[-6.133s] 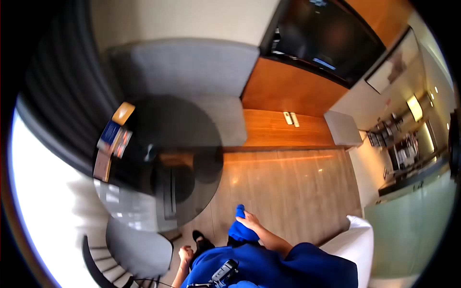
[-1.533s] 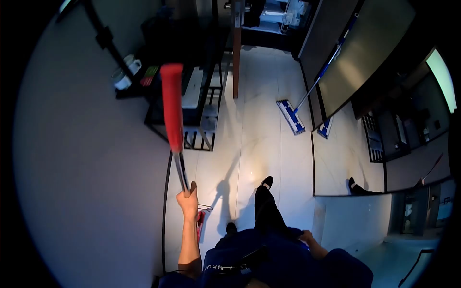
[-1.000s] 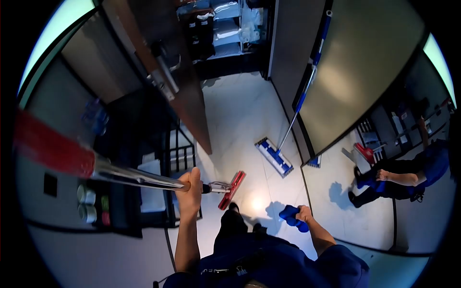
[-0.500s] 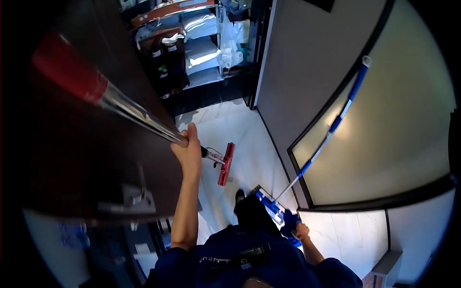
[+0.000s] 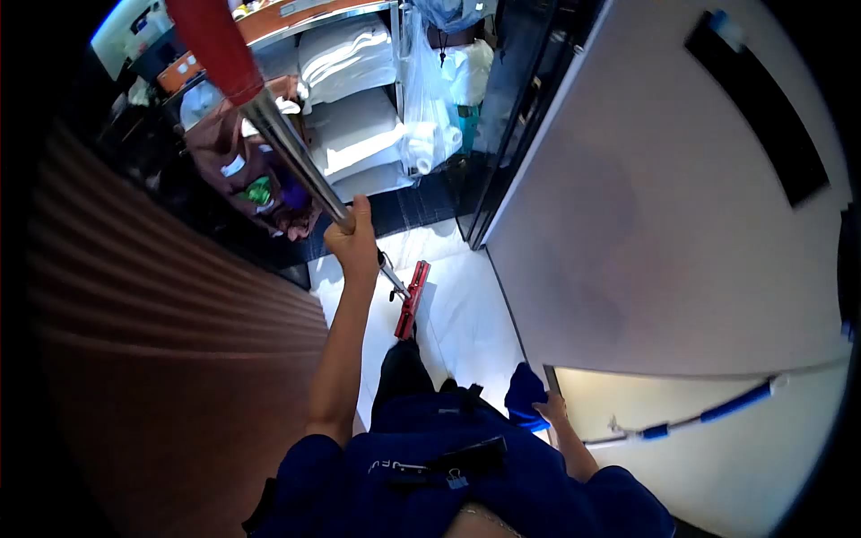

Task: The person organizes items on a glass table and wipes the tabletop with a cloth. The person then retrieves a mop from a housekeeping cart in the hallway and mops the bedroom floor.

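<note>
My left hand [image 5: 356,247] is wrapped around the metal pole of a mop [image 5: 296,161], thumb up along the shaft. The pole slants, with a red grip [image 5: 215,49] at its upper end. Below my hand, the red mop head [image 5: 413,300] is over the pale floor, close to my foot. At my right side, my right hand [image 5: 553,411] is closed on a dark blue cloth [image 5: 526,392] that bunches beside my hip. Some of its fingers are hidden by the cloth.
Ahead are shelves with stacked white linens [image 5: 350,139], a brown bag [image 5: 224,161] and clear plastic bags [image 5: 429,99]. A brown ribbed wall [image 5: 170,314] runs along the left, a grey panel [image 5: 610,215] along the right. A blue-handled pole [image 5: 735,401] leans at lower right.
I have moved forward, closer to the shelves, and the leaning blue-handled pole has shifted back past my right side. My left hand still grips the mop and my right still holds the cloth.
</note>
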{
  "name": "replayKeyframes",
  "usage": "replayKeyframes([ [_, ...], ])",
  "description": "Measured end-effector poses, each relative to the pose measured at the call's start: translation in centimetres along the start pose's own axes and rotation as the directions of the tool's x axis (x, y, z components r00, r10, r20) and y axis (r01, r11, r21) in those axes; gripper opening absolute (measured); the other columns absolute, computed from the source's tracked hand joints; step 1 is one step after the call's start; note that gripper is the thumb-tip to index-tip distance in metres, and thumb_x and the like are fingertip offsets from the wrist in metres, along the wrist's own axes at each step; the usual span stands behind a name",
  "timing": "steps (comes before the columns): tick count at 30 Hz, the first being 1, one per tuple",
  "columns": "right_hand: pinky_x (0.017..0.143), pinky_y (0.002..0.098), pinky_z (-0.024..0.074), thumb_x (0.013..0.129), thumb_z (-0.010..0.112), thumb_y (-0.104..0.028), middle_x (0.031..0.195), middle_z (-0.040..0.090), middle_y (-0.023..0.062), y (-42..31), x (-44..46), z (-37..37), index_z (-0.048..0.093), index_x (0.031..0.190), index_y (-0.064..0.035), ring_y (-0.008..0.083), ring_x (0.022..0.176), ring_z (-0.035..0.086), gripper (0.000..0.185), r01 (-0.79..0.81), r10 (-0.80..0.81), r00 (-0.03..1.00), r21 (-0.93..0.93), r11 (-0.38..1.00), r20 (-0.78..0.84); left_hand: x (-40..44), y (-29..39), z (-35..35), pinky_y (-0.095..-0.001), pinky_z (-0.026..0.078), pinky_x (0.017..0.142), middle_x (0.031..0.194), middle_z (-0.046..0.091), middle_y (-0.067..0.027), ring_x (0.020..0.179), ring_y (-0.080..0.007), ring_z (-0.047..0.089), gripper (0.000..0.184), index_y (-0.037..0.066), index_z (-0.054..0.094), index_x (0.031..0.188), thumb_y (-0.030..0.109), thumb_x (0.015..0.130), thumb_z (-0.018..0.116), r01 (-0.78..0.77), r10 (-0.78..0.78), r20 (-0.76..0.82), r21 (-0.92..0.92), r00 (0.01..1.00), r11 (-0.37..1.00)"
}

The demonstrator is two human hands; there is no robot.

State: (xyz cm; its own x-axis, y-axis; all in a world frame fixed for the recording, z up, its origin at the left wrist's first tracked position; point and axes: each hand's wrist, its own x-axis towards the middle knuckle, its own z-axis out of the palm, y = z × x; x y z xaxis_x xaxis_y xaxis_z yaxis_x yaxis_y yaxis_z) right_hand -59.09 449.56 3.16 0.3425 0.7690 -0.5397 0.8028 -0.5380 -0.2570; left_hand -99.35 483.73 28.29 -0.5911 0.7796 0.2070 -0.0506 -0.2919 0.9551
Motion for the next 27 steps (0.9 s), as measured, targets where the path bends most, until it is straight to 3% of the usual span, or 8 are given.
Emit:
replayKeyframes([
  [5, 0.075, 0.0454, 0.0497, 0.057, 0.074, -0.037, 0.09, 0.063, 0.0232, -6.9, 10.7, -1.7, 0.061, 0.098, -0.0015, 0.0393, 0.09, 0.061, 0.056, -0.014, 0.044, 0.984, 0.171, 0.985, -0.172, 8.9, -8.4, 10.7, -0.0306, 0.024, 0.041, 0.047, 0.033, 0.0043, 0.048, -0.0053, 0.03, 0.048, 0.002, 0.038, 0.049, 0.021, 0.086, 0.063, -0.151, 0.123, 0.164, 0.171, 0.979, 0.974],
  [8, 0.069, 0.0467, 0.0458, 0.058, 0.073, -0.037, 0.079, 0.062, 0.021, -11.6, 12.9, -2.9, 0.06, 0.085, -0.0011, 0.0386, 0.077, 0.059, 0.047, -0.016, 0.074, 0.983, 0.317, 0.948, -0.171, 12.6, -12.4, 16.6, -0.0317, 0.027, 0.043, 0.049, 0.033, 0.0029, 0.052, -0.0053, 0.033, 0.044, 0.001, 0.039, 0.051, 0.018, 0.086, 0.061, -0.15, 0.07, 0.236, 0.343, 0.969, 0.927],
  [9, 0.063, 0.0461, 0.0461, 0.057, 0.073, -0.037, 0.072, 0.062, 0.0187, -11.1, 14.4, -1.3, 0.06, 0.084, -0.0018, 0.0382, 0.07, 0.059, 0.046, 0.124, -0.049, 0.967, 0.293, 0.948, -0.25, 13.6, -14.7, 18.5, -0.0321, 0.028, 0.043, 0.049, 0.034, 0.0023, 0.052, -0.0056, 0.035, 0.044, 0.0, 0.04, 0.052, 0.019, 0.085, 0.062, -0.179, 0.078, 0.257, 0.397, 0.963, 0.9],
  [11, 0.068, 0.0473, 0.0466, 0.056, 0.073, -0.039, 0.08, 0.062, 0.0217, -15.0, 14.5, -5.0, 0.061, 0.086, -0.0017, 0.0364, 0.081, 0.061, 0.049, -0.039, 0.039, 0.999, 0.166, 0.985, -0.001, 15.7, -18.4, 22.2, -0.0377, 0.033, 0.043, 0.043, 0.036, -0.0103, 0.046, -0.0093, 0.035, 0.045, -0.006, 0.047, 0.055, 0.024, 0.081, 0.067, -0.117, 0.025, 0.237, 0.387, 0.971, 0.915],
  [13, 0.075, 0.042, 0.0499, 0.059, 0.073, -0.043, 0.083, 0.066, 0.0153, -14.7, 16.8, -3.8, 0.064, 0.096, -0.0063, 0.0312, 0.083, 0.064, 0.053, -0.152, 0.136, 0.986, 0.168, 0.974, 0.1, 17.9, -20.3, 25.5, -0.0354, 0.035, 0.045, 0.046, 0.038, -0.0078, 0.048, -0.0096, 0.036, 0.043, -0.005, 0.048, 0.058, 0.026, 0.081, 0.067, -0.008, -0.068, 0.252, 0.289, 0.965, 0.957],
  [14, 0.07, 0.042, 0.0499, 0.058, 0.072, -0.04, 0.078, 0.066, 0.0148, -14.5, 17.4, -2.1, 0.065, 0.096, -0.0076, 0.0292, 0.077, 0.064, 0.05, -0.03, 0.035, 0.999, 0.128, 0.991, -0.03, 19.2, -21.2, 26.2, -0.0345, 0.035, 0.045, 0.046, 0.038, -0.0065, 0.048, -0.0094, 0.036, 0.043, -0.004, 0.049, 0.058, 0.026, 0.081, 0.067, 0.004, -0.085, 0.292, 0.267, 0.953, 0.964],
  [25, 0.07, 0.042, 0.0497, 0.058, 0.072, -0.038, 0.078, 0.065, 0.0154, -26.3, 27.1, -10.2, 0.065, 0.095, -0.0078, 0.0288, 0.076, 0.064, 0.049, -0.136, 0.134, 0.991, 0.181, 0.974, 0.023, 25.4, -26.3, 41.7, -0.0352, 0.037, 0.047, 0.05, 0.045, -0.0134, 0.049, -0.0126, 0.035, 0.022, -0.002, 0.058, 0.068, 0.017, 0.076, 0.067, -0.012, -0.091, 0.517, 0.192, 0.851, 0.981],
  [27, 0.069, 0.042, 0.0497, 0.058, 0.072, -0.038, 0.077, 0.065, 0.0155, -28.2, 28.3, -11.2, 0.065, 0.095, -0.0078, 0.0288, 0.076, 0.064, 0.049, -0.171, 0.171, 0.985, 0.186, 0.968, 0.014, 25.7, -27.8, 44.6, -0.0357, 0.036, 0.047, 0.052, 0.048, -0.0168, 0.045, -0.0184, 0.041, 0.023, -0.001, 0.057, 0.067, 0.017, 0.076, 0.068, 0.005, -0.031, 0.558, 0.047, 0.829, 0.999],
])
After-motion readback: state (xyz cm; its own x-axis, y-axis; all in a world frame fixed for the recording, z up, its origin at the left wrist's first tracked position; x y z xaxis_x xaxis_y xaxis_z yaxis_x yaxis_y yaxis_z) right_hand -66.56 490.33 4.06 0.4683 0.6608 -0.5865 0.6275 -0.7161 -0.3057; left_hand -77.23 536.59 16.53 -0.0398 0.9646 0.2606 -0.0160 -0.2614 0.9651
